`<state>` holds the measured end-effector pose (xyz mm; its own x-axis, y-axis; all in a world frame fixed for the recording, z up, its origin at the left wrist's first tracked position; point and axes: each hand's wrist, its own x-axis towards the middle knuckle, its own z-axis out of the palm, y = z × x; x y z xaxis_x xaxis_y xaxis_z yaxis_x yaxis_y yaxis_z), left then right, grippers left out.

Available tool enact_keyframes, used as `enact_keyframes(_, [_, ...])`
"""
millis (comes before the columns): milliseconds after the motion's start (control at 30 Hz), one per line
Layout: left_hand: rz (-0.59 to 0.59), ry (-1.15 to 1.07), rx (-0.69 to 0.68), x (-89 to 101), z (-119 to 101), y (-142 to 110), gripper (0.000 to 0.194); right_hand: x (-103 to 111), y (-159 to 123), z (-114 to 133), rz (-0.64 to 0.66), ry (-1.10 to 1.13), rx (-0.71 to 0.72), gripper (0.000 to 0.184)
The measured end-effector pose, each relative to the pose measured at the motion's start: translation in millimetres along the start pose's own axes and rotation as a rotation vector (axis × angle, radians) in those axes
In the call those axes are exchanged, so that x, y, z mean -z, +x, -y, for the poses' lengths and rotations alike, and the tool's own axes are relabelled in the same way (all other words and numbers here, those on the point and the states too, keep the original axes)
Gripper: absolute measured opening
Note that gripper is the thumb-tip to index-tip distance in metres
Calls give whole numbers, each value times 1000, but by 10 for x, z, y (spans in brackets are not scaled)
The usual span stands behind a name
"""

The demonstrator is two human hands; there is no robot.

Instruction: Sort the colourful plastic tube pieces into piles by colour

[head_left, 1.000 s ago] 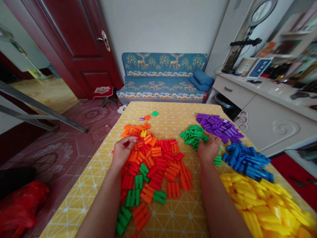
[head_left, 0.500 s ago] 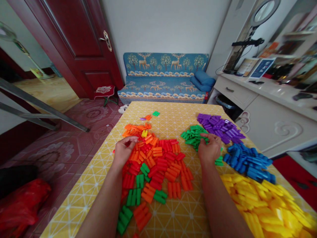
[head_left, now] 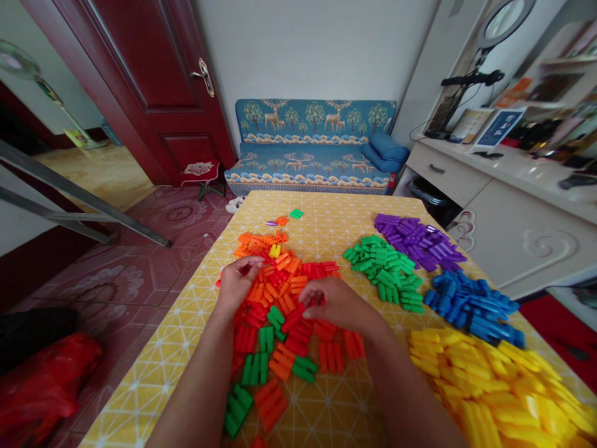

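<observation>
My left hand [head_left: 237, 285] hangs over the left side of a mixed pile of red and orange plastic building pieces [head_left: 298, 330]. Its fingers are curled with thumb and forefinger close together; whatever they hold, if anything, is hidden. Above the right part of that pile is my right hand [head_left: 336, 303], thumb and fingers apart, with nothing seen between them. Several green pieces [head_left: 254, 368] lie among the red and orange ones, along with a yellow piece [head_left: 275, 251]. A separate heap of green pieces [head_left: 385, 267] lies to the right of my right hand.
Purple pieces [head_left: 420, 242], blue pieces [head_left: 473, 305] and a large yellow heap [head_left: 494, 379] line the table's right side. A few loose pieces, one a green piece [head_left: 296, 213], lie near the far edge. Beyond the patterned tablecloth [head_left: 321, 233] stands a blue sofa [head_left: 312, 155].
My right hand has moved left from the green heap to above the red and orange pieces, and its fingers have parted. My left hand has stayed nearly in place.
</observation>
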<state>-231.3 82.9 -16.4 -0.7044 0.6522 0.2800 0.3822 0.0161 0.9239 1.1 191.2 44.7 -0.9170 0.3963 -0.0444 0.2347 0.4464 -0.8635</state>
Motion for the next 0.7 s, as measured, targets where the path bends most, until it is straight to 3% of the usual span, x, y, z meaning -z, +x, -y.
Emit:
enact_keyframes(67, [-3,1,-6,-1,8,1,25,-153,-3,97,70,-74,62,21])
enact_keyframes(167, [2,6,-17,1,23,0,26,-357,23,189,34,-216,156,27])
enact_keyframes(300, [8,6,-11,5,27,-5,27,-542,35,283,28,-308,181,30])
enact_keyframes(533, [5,-3,0,9,8,-10,27,-917,-122,419,250,-449,413,29])
enact_keyframes(700, [12,-10,1,14,-10,-8,26,-1104,-91,376,187,-565,413,9])
